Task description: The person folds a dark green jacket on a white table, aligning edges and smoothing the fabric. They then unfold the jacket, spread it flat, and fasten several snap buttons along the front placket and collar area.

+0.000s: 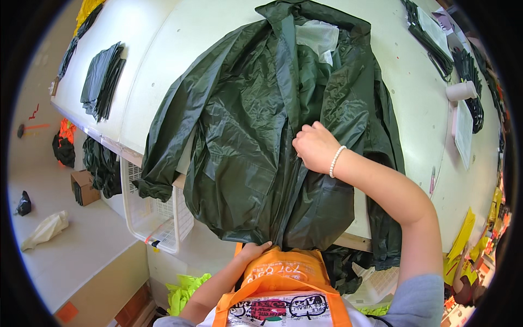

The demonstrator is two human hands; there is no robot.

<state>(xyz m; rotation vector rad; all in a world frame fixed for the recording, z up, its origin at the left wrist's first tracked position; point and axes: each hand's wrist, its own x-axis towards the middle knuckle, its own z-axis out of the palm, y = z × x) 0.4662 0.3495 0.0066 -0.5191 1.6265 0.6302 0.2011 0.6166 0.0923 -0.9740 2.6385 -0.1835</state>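
Observation:
A dark green, shiny rain jacket (239,136) lies face up across the table, collar at the far end and sleeves spread to both sides. Its front is open at the top, showing the green inside and a whitish mesh patch (318,39). My right hand (317,147), a beaded bracelet on its wrist, is closed at the front zip line, about halfway down. Whatever its fingertips pinch there is hidden under the hand. Down at the bottom hem, my left hand (255,252) holds the jacket's lower front edge by the zip line, with its fingers partly out of sight.
Folded dark green garments (102,80) lie on the white table (155,49) at left. Another dark stack (469,87), a white cup (461,91) and papers (463,133) are at right. Below the table's front edge stands a white plastic basket (177,218). A cardboard box (85,188) sits left.

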